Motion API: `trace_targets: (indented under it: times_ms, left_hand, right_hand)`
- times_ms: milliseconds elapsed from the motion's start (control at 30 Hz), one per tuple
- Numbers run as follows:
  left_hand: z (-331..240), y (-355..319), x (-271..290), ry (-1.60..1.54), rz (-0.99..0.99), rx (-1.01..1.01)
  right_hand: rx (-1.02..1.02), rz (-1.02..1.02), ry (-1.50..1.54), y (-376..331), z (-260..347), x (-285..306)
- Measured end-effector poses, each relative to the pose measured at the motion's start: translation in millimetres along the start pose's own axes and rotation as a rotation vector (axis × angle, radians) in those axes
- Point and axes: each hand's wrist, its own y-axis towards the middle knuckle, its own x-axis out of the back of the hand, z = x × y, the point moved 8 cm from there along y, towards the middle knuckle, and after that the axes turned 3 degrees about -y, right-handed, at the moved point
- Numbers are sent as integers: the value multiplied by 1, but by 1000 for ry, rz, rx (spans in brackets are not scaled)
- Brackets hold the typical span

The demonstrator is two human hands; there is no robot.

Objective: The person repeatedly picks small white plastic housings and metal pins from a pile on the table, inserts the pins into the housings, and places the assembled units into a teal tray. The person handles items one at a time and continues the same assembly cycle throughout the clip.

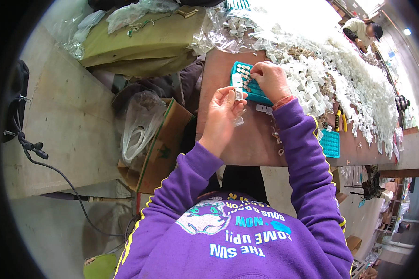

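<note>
While the left hand is hovering above the brown tabletop, its fingers are pinching a small clear packet and holding it upright just in front of the teal tray. The right hand is resting over that tray, its fingers pressed together at the rows of small round pieces; whether they are gripping one I cannot tell. The tray is sitting near the tabletop's far edge, beside a long heap of white packets. A second teal tray is lying well apart to the right, near yellow-handled pliers. A cardboard box holding a plastic bag is standing left of the tabletop.
</note>
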Motion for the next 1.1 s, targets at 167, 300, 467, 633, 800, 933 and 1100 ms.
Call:
trace_targets:
  times_ms: [167,300,467,633,800,933,1100]
  left_hand:
    - [1,-1,-3,5,32,-3]
    - [4,-2,-8,36,76,-5]
    - [5,-5,-13,60,105,-1]
    - [4,-6,-16,69,107,22]
    - [5,-8,-19,104,129,35]
    - [5,-8,-20,149,147,31]
    - [5,-8,-21,169,151,12]
  right_hand:
    - [-84,-66,452,-31,19,34]
    - [89,-94,460,-65,55,56]
    - [118,-272,247,-76,67,54]
    - [128,-254,267,-77,67,53]
    - [183,-27,326,-72,64,55]
    - [134,-101,353,-77,61,58]
    - [92,-235,381,-88,61,62]
